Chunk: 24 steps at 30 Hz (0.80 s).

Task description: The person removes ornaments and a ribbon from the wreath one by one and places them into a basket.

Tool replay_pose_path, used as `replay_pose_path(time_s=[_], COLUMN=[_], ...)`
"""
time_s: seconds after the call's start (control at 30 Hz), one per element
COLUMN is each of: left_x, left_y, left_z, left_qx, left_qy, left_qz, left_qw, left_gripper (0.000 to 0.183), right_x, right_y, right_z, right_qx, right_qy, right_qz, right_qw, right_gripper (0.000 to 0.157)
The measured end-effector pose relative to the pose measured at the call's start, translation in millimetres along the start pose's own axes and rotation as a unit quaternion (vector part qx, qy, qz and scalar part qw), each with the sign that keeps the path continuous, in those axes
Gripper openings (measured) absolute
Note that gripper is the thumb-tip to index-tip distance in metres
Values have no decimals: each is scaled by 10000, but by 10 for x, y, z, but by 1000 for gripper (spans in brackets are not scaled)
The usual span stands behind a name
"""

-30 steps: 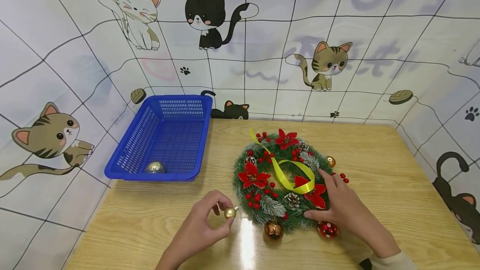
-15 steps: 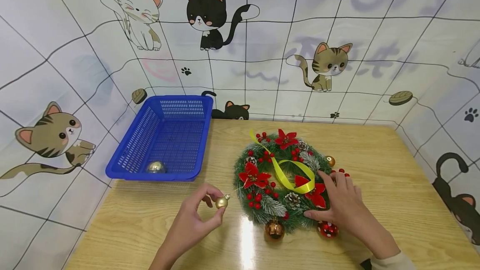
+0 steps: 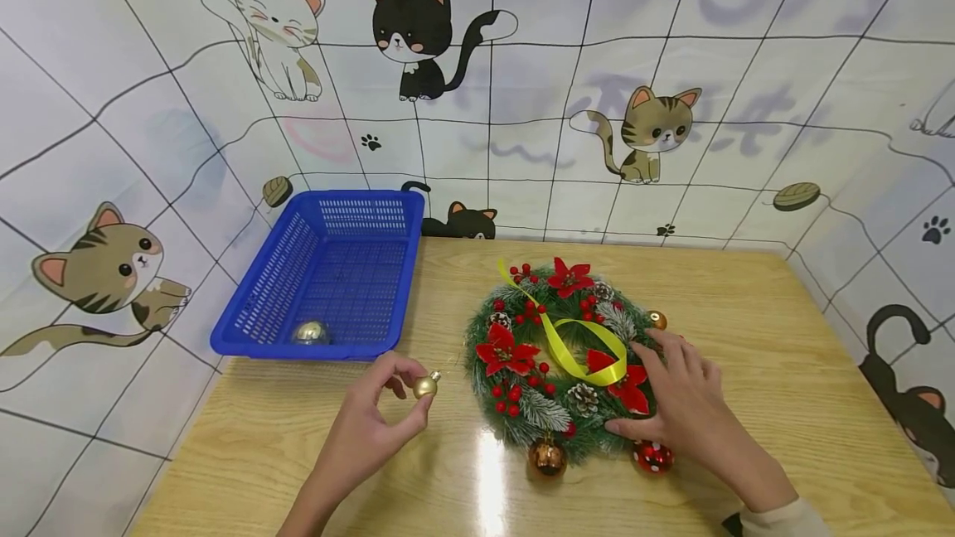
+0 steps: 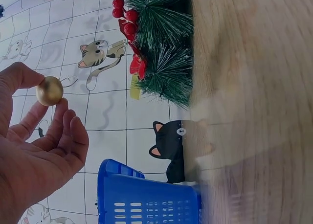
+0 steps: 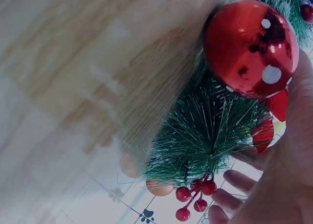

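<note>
Blue plastic at the left of the frame: a basket [image 3: 409,288], with a silvery ball [image 3: 310,332] near its front wall, partly behind the rim. On the wooden table [image 3: 768,338], right of the centre, lying flat: a green wreath [image 3: 567,392], dressed with red flowers [image 3: 507,349] and a looped yellow ribbon [image 3: 615,367]. At its lower edge, a copper bauble [image 3: 547,457] and a red dotted bauble [image 3: 653,457]. Resting over the right side of the wreath with relaxed, spread fingers: the right hand [image 3: 690,404], hiding some greenery there. Below the centre of the frame, between basket and wreath, held above the table and apart from both: a small gold bauble [image 3: 425,387], pinched by thumb and finger of the left hand [image 3: 361,421]. Cap of this bauble directed to the upper right of the frame; long axis slanted accordingly, from lower left to upper right. In the left wrist view, at upper left, only the round body visible.
</note>
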State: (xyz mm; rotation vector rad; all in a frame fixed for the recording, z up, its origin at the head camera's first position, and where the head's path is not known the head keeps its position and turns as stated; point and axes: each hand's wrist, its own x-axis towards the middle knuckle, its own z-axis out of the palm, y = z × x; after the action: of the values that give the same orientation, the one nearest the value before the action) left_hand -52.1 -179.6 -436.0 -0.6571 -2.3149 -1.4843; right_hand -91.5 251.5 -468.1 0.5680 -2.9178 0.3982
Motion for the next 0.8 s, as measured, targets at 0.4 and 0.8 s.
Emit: replay_pose_path(time_s=[0.4,0.8], left_x=[8,63], left_y=[-80,-80], left_z=[-75,-165], left_qx=[201,243], left_qy=[336,761], left_qz=[-8,-631], left_qw=[9992,9948], left_gripper=[42,29], right_x=[19,35], right_y=[102,129], right_z=[24,1], right_qx=[482,466], right_qy=[-602,-701], right_qz=[-203,-332], right_qw=[9968,9959], right_gripper=[130,140])
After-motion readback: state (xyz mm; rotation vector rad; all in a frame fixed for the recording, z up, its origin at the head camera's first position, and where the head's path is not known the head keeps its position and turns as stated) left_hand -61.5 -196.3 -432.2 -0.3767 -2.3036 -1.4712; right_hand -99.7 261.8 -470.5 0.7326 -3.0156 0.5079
